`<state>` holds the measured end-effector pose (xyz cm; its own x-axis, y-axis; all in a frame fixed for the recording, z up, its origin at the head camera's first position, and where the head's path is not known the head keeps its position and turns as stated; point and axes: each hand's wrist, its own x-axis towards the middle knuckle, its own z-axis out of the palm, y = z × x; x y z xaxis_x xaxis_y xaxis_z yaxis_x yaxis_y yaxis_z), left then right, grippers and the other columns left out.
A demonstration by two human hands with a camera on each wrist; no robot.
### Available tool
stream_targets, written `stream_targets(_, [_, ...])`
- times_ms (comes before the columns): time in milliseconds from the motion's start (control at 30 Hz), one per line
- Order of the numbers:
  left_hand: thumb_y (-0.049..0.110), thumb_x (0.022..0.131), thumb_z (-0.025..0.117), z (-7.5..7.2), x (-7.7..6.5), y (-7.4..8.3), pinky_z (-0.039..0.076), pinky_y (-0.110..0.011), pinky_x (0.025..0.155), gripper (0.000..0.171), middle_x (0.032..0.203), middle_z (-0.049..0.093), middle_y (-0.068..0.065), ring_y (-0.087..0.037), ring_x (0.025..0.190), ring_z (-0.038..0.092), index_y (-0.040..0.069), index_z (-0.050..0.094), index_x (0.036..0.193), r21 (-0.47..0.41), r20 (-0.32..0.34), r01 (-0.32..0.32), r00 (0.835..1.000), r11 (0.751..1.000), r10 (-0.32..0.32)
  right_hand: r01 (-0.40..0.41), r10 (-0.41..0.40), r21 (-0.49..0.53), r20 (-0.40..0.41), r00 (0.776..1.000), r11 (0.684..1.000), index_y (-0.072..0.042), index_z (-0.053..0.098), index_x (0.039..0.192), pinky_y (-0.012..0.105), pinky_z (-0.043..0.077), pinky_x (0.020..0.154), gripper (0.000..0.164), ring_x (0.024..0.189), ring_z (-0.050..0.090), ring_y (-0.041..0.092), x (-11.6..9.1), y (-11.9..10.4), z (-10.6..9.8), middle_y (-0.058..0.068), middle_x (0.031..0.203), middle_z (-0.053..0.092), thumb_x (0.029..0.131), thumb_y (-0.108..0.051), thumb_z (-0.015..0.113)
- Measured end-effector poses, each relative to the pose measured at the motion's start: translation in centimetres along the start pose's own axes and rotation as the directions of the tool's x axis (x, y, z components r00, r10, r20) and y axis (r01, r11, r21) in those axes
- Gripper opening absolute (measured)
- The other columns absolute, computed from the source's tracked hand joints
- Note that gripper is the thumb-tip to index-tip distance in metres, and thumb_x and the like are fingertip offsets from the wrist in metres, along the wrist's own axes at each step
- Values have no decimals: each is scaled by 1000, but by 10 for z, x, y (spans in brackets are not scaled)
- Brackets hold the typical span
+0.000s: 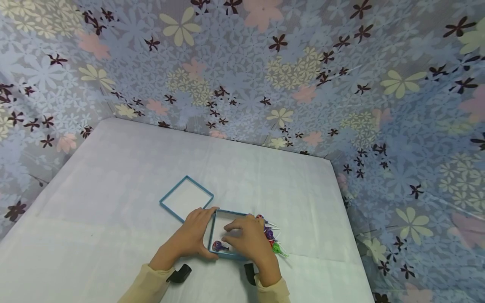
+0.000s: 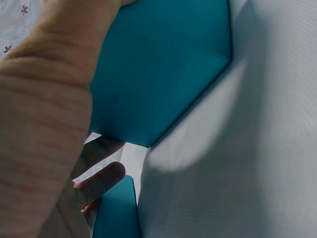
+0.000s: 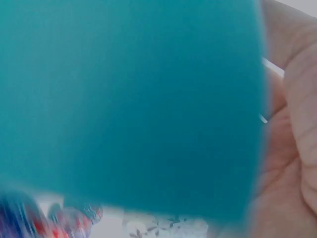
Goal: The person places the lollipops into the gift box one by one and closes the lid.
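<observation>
A shallow square box [image 1: 232,256] with blue walls and a white inside sits on the table. My left hand [image 1: 195,233] grips its left side, thumb at the front-left corner and fingertips at the back-left corner. In the left wrist view, the blue outer wall [image 2: 163,74] rises beside that hand. One lollipop [image 1: 218,246] in a purple-and-red wrapper lies in the box's front-left corner. Above the box my right hand [image 1: 251,237] reaches over its right wall, thumb and fingers apart with a gap between them. The thumb tip is close to the lollipop.
Several wrapped lollipops [image 1: 269,234] lie right of the box, their white sticks pointing right. A matching blue-edged lid [image 1: 186,198] lies behind and left of the box. White cloth [image 1: 125,176] covers the table, and a flowered curtain [image 1: 235,71] hangs behind.
</observation>
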<state>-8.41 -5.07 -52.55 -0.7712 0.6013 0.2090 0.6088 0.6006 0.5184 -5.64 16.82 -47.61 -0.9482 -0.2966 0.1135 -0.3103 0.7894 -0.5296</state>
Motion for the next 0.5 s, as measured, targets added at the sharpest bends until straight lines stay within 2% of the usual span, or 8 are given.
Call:
stream_targets(200, [64,52,91,0,0,1,31,-56,115,134,139,54,-15,-35,127,48,0,31,153,1,-5,20,1000,1000,-20,-49,51,20,-169,984,999,-21,82,98,39,23,78,27,79,51,16,-14,11,-24,-10,99,77,73,-26,90])
stream_targets(367, [64,49,92,1,1,1,34,-55,113,135,135,57,-13,-32,122,50,0,33,152,13,-35,0,999,1000,1,-131,135,33,-240,961,991,-21,82,98,38,20,77,25,80,51,19,-26,23,-36,-8,101,77,74,-21,90])
stream_targets(500, [64,49,92,3,1,1,33,-54,114,136,137,56,-14,-32,123,50,1,31,153,4,-18,9,1000,1000,-9,-179,175,13,-284,943,984,-20,82,97,39,20,75,23,80,51,19,-36,35,-41,-9,99,77,75,-18,89])
